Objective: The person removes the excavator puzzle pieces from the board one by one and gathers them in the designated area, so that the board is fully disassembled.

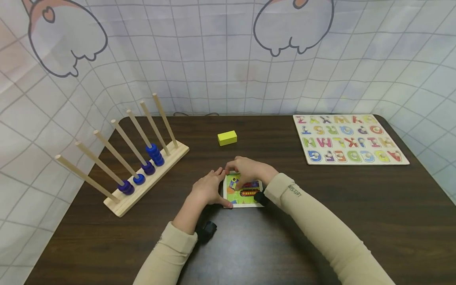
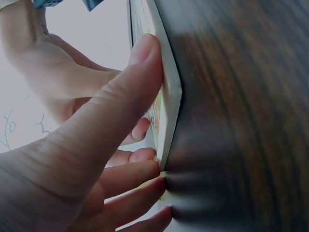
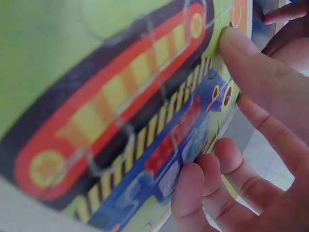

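Note:
A small jigsaw puzzle [image 1: 249, 201] in a pale frame lies flat on the dark table, its picture a tracked digger on green. At its left side my left hand [image 1: 208, 188] holds the frame, thumb on the near left corner and fingertips against the far left corner. From the right, my right hand [image 1: 249, 168] reaches over the far part and grips there. In the right wrist view its thumb [image 3: 260, 67] touches the picture, while curled fingers [image 3: 188, 188] meet the far edge. Puzzle joints show across the digger [image 3: 159, 111]; part of the picture is hidden under the right hand.
Behind the puzzle sits a yellow block [image 1: 227, 138]. To the left stands a wooden peg rack [image 1: 164, 168] with tall pegs and blue rings [image 1: 154, 154]. An alphabet board [image 1: 301, 138] lies at the back right. A grid-patterned cloth [image 1: 221, 71] hangs behind the table.

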`<state>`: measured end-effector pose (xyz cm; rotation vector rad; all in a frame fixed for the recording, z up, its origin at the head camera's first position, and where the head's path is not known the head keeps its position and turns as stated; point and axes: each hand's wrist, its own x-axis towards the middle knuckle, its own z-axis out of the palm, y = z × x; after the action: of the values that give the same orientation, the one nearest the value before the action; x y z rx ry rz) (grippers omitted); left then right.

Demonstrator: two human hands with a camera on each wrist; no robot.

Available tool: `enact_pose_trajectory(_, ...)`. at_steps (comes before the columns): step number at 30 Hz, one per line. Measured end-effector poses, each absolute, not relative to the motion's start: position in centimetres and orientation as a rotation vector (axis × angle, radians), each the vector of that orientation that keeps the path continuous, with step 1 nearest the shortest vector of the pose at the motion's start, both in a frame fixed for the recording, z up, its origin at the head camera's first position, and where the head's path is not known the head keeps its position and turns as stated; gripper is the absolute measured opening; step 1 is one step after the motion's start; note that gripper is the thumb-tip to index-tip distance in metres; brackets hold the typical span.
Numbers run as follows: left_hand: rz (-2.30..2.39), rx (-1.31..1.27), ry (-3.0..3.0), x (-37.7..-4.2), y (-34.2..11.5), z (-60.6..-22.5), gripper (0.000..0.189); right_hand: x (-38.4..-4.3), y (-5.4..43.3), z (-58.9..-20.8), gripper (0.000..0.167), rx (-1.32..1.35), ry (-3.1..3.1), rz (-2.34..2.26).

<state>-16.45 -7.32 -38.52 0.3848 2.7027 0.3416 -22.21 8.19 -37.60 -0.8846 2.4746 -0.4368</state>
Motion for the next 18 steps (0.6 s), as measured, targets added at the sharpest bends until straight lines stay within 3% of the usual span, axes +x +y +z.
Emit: enact_pose_trajectory(18, 0.348, 0.396, 2.714, -16.32, -7.21, -38.51, 0.107, -22.58, 8.09, -37.53, 0.042, -0.87, 2.487, -0.413)
